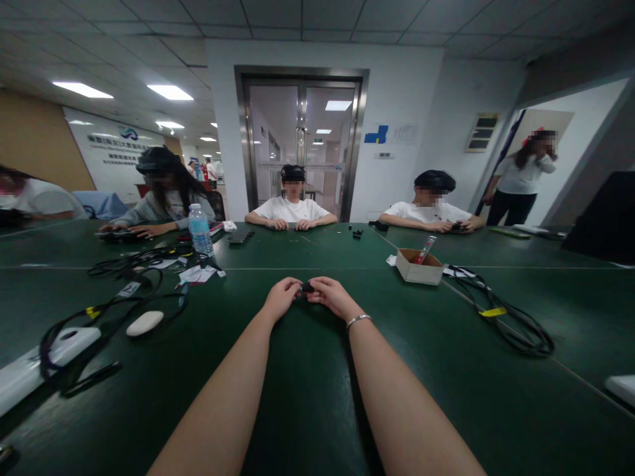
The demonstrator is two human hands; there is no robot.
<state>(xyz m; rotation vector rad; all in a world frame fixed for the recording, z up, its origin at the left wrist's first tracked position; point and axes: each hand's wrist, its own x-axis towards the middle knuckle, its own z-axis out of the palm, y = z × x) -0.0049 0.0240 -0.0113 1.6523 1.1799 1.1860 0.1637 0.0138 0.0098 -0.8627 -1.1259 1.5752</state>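
both hands pinch 1 small black part (307, 287) betw. fingertips, left hand (282, 297) & right hand (332, 296), above green worktop (317, 383).

No text can be read with certainty. Blurred lettering under a blue logo is seen on the white wall banner (116, 149), left of the glass door (302, 142); a blue sign (376, 135) right of that door is illegible.
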